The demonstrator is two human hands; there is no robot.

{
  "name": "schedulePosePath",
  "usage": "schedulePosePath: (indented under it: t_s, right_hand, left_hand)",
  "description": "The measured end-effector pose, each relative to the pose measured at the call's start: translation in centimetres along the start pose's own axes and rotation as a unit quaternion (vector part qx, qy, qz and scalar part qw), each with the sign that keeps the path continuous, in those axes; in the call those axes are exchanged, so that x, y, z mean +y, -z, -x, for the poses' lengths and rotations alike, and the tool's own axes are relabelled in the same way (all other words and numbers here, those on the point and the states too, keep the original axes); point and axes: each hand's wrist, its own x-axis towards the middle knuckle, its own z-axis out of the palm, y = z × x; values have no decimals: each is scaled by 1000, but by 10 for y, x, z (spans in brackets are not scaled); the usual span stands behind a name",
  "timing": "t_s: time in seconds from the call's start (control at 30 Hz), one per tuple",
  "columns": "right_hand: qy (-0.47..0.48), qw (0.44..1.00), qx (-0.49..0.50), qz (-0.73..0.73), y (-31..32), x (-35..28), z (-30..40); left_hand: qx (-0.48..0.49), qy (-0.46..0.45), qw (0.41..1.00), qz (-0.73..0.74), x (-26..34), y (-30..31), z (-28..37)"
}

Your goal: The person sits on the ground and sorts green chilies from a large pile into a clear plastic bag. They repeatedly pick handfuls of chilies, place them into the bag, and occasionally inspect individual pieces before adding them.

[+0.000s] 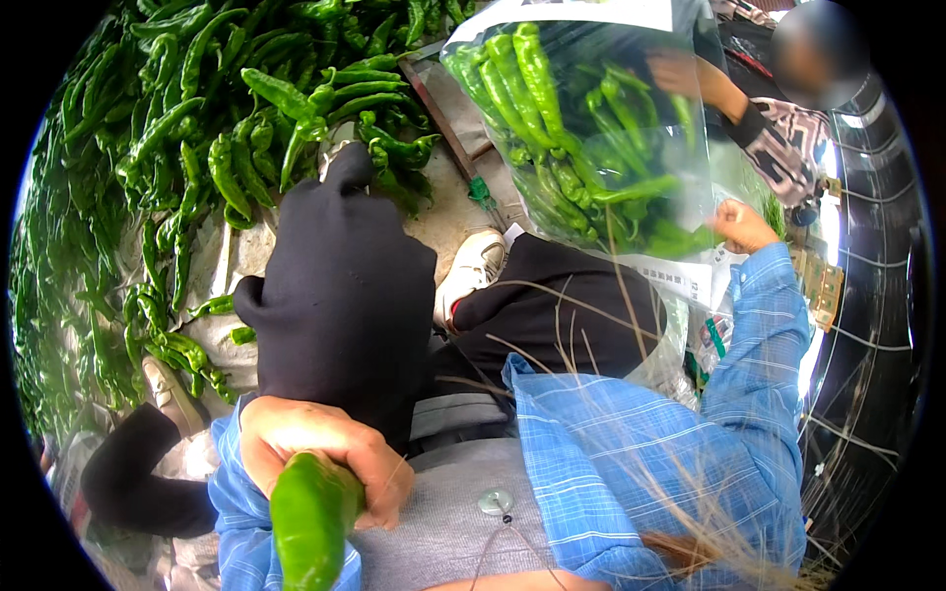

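Low at the left, close to the camera, my left hand (325,458) is closed around a large green pepper (307,521). At the upper right, my right hand (743,225) pinches the edge of a clear plastic bag (628,185). Long green peppers (539,96) fill much of the bag, some lined up side by side and others lying across. The bag rests against my right leg, with a white printed band along its upper rim. To the left of my legs spreads a large heap of long green peppers (185,96).
A co-worker's hand (684,77) is beside the bag's far side, partly seen through the plastic. A brown bar (436,118) with green tying lies beyond my shoes. Another person's dark-clad leg (133,473) is at the lower left. Cardboard pieces (817,288) stand at the right.
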Motion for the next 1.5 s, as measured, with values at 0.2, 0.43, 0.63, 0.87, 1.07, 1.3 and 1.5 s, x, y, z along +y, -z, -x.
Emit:
schedulePosePath:
  t_s: [0.2, 0.43, 0.63, 0.87, 1.07, 1.3, 1.5]
  right_hand:
    - [202, 937, -8, 284, -42, 18, -14]
    - [45, 984, -39, -169, -10, -28, 3]
    - [265, 943, 176, -103, -15, -25, -6]
    - [478, 831, -56, -280, -143, -174, 150]
    - [585, 793, 173, -3, -200, -215, 194]
    - [436, 775, 457, 4, -87, -161, 136]
    - [259, 954, 87, 123, 6, -37, 47]
  left_hand:
    - [4, 26, 999, 23, 0, 3, -4]
    - [18, 11, 999, 40, -6, 3, -6]
    - [59, -41, 996, 59, -14, 1, -7]
    - [517, -91, 817, -236, 10, -17, -99]
    - [552, -175, 712, -397, -3, 6, -178]
    - [397, 28, 751, -526, -16, 19, -162]
    - [52, 342, 704, -620, -94, 18, -125]
